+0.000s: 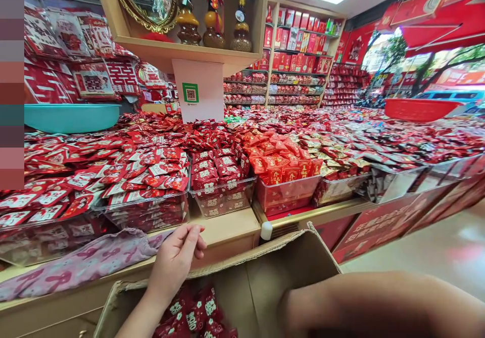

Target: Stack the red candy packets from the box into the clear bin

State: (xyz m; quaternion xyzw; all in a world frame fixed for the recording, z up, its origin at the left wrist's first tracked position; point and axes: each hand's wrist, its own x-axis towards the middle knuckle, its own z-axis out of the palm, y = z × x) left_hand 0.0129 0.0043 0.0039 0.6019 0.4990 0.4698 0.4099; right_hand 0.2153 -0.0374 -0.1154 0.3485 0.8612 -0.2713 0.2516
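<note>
My left hand (180, 252) hovers above the near rim of an open cardboard box (265, 277), its fingers curled in and the thumb against them. I see nothing held in it. Inside the box, below my left wrist, lie several small dark red packets (197, 315) with white double-happiness characters. From the right, my right arm reaches over the box; my right hand (295, 310) is smeared by motion and runs toward the lower edge, so its fingers do not show. Just beyond the box, a clear plastic bin (223, 201) holds similar dark red packets.
More clear bins line the counter, including one of orange-red packets (282, 163). A pink patterned cloth (87, 262) lies at the counter's front left. A teal basin (71, 118) and a red basin (420, 109) rest among the packets. A wooden display cabinet (151, 45) overhangs the counter.
</note>
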